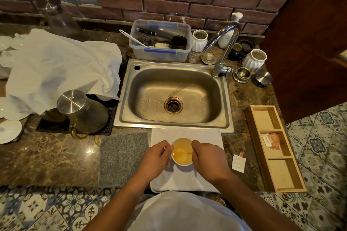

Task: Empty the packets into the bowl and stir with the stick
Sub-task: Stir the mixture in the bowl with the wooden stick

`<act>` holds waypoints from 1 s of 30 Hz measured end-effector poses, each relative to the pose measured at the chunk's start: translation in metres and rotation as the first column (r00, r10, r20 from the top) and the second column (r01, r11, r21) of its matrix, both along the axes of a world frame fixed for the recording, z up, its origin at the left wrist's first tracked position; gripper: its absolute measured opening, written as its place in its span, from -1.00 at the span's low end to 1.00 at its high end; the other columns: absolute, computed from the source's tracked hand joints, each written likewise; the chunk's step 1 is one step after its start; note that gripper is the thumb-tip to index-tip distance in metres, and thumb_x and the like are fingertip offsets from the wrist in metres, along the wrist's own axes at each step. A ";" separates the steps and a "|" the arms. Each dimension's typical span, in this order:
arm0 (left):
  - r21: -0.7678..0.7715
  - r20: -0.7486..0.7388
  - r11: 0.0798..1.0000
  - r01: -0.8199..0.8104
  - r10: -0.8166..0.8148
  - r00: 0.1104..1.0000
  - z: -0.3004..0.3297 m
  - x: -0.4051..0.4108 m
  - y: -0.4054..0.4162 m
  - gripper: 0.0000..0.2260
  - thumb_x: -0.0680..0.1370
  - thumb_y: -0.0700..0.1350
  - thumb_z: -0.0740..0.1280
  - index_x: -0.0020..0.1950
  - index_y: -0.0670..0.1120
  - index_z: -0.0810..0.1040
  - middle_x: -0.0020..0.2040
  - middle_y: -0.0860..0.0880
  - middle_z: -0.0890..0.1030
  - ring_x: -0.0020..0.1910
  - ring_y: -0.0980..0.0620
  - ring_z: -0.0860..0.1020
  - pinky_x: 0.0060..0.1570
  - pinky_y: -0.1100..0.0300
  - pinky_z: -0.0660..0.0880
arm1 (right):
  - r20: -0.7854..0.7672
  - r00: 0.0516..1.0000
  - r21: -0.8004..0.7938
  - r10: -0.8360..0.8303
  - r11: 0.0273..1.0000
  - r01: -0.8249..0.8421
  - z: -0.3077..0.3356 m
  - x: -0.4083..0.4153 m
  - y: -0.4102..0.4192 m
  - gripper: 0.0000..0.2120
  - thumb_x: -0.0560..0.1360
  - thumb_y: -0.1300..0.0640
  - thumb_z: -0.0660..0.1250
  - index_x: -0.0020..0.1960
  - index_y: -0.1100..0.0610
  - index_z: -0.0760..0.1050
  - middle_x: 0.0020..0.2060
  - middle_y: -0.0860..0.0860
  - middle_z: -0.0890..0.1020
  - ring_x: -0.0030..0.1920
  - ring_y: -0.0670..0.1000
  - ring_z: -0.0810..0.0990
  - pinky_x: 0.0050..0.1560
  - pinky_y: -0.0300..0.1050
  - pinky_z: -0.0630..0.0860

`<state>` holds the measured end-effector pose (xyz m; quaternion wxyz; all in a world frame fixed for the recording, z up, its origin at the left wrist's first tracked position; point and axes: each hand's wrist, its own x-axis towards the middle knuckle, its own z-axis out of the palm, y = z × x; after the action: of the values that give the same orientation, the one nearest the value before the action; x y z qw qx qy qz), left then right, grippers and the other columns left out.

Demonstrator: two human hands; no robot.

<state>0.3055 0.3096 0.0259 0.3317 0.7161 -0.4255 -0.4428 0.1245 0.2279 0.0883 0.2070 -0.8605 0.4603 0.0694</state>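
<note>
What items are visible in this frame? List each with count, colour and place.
small white bowl of amber liquid: 1, on white cloth, counter front
thin stirring stick: 1, pale, in bowl
torn white packets: 2, counter, right of cloth
wooden compartment tray: 1, far right, holds orange packets
stainless steel sink: 1, centre
grey mat: 1, left of cloth
steel-lidded jug: 1, left
left hand: steadies bowl
right hand: holds stick

I see a steel sink (173, 88) with its tap (224, 47). A plastic tub (161, 53) sits behind it. A grey mat (123, 157) lies left.
</note>
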 end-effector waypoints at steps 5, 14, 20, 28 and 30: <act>0.006 -0.001 1.000 -0.003 0.003 1.000 0.001 0.000 0.000 -0.71 0.67 0.07 0.26 -0.17 -0.05 0.55 -0.41 -0.03 0.64 -0.47 0.14 0.53 -0.29 -0.03 0.56 | 0.019 0.999 0.059 -0.030 0.998 0.029 -0.004 0.000 0.004 -0.74 0.61 -0.06 0.28 0.24 0.01 0.51 0.09 0.01 0.68 -0.08 0.01 0.59 -0.07 -0.18 0.43; 0.008 -0.030 1.000 -0.020 0.021 0.999 0.001 -0.001 0.000 -0.71 0.67 0.06 0.27 -0.22 -0.02 0.52 -0.42 -0.03 0.63 -0.50 0.17 0.50 -0.33 0.13 0.50 | 0.072 0.995 0.065 -0.070 0.996 0.066 -0.006 0.001 0.003 -0.77 0.63 -0.11 0.23 0.15 -0.01 0.53 0.00 -0.01 0.71 -0.08 0.01 0.64 -0.12 -0.19 0.44; 0.015 -0.027 1.000 -0.015 0.016 1.000 -0.001 0.000 0.000 -0.71 0.67 0.07 0.27 -0.23 0.01 0.51 -0.42 -0.02 0.63 -0.50 0.16 0.51 -0.30 0.07 0.51 | 0.016 0.999 -0.026 -0.028 0.999 0.028 0.002 0.000 -0.008 -0.74 0.64 -0.11 0.20 0.19 0.01 0.50 0.02 -0.01 0.69 -0.06 0.03 0.64 -0.15 -0.20 0.33; 0.012 -0.017 1.000 -0.006 0.007 1.000 0.000 0.000 0.000 -0.70 0.67 0.06 0.26 -0.23 0.01 0.51 -0.42 -0.01 0.63 -0.50 0.16 0.51 -0.30 0.08 0.51 | -0.033 0.997 0.038 0.075 0.997 -0.074 -0.001 0.002 -0.009 -0.72 0.58 -0.09 0.31 0.21 0.00 0.57 0.05 0.02 0.70 -0.05 0.03 0.64 -0.03 -0.16 0.48; 0.011 -0.015 1.000 -0.007 0.007 1.000 0.000 0.000 -0.001 -0.70 0.67 0.06 0.26 -0.23 0.02 0.51 -0.42 -0.01 0.63 -0.49 0.15 0.52 -0.30 0.09 0.51 | -0.011 0.998 0.063 0.062 0.996 -0.061 -0.004 0.003 -0.008 -0.73 0.57 -0.10 0.30 0.20 -0.01 0.57 0.03 0.01 0.70 -0.10 0.00 0.61 -0.06 -0.20 0.42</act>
<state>0.3053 0.3090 0.0264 0.3326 0.7161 -0.4182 -0.4491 0.1275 0.2200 0.0846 0.2288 -0.8669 0.4324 0.0960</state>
